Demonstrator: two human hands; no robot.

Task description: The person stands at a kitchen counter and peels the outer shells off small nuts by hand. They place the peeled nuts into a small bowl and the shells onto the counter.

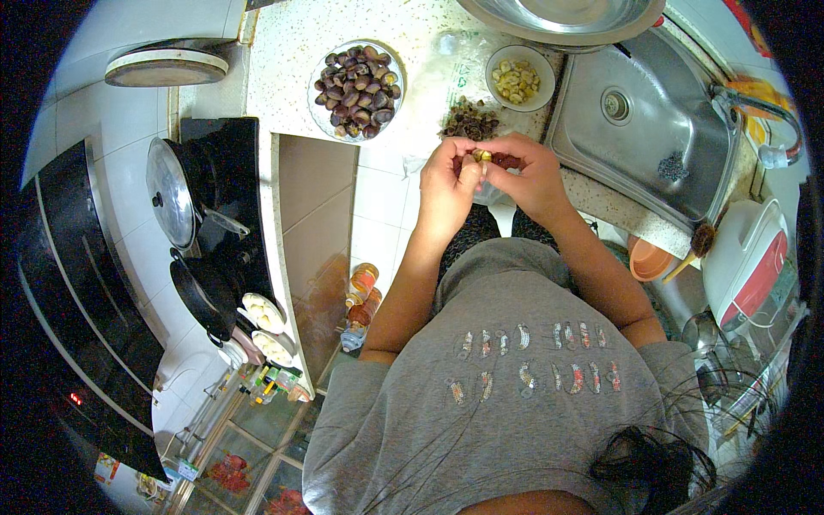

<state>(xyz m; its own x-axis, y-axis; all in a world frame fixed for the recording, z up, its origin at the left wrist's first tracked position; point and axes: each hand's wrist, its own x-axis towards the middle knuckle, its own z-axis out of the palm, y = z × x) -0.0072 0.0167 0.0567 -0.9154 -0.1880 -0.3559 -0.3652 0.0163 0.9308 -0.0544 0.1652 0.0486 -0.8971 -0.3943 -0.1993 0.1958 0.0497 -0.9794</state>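
Note:
My left hand (450,183) and my right hand (528,174) meet at the counter's front edge, fingertips pinched around a partly peeled chestnut (483,155). Its yellow flesh shows between the thumbs. Just beyond lies a heap of dark brown shell pieces (468,120) on a clear plastic bag (450,71). To the right of the heap, a white bowl (492,90) contains yellow peeled chestnuts (515,80). On the left, a clear plate or shallow bowl (313,106) is piled with dark unpeeled chestnuts (357,91); a few show yellow through their shells.
A large metal basin (489,16) overlaps the far edge of the stainless-steel sink (663,129). Left are a black cooktop (222,145), a lidded pan (170,193) and a wok (199,296). Bottles (362,283) stand on the floor; an orange container (649,257) is below the sink's edge.

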